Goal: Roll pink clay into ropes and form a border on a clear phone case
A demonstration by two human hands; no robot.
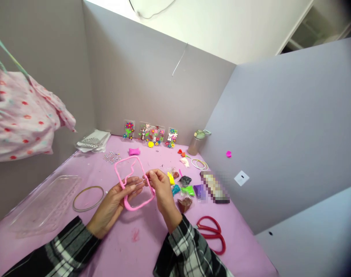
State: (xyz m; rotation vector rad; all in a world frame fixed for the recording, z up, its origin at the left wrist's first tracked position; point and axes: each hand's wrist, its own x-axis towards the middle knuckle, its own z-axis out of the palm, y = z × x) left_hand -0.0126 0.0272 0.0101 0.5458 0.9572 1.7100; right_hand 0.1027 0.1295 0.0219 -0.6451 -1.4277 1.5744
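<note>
I hold a clear phone case with a pink rim (128, 166) above the pink table (146, 246). My left hand (113, 204) supports it from below, fingers curled under its near edge. My right hand (161, 188) pinches the case's right edge between thumb and fingers. Both sleeves are black-and-white plaid.
Small bags of coloured clay (187, 188) lie right of my hands, red scissors (213, 232) nearer me. A clear plastic tray (45, 204) and a tape ring (88, 198) sit at left. Decorated cases (151, 134) lean on the back wall beside a bottle (196, 141). Grey partitions enclose the table.
</note>
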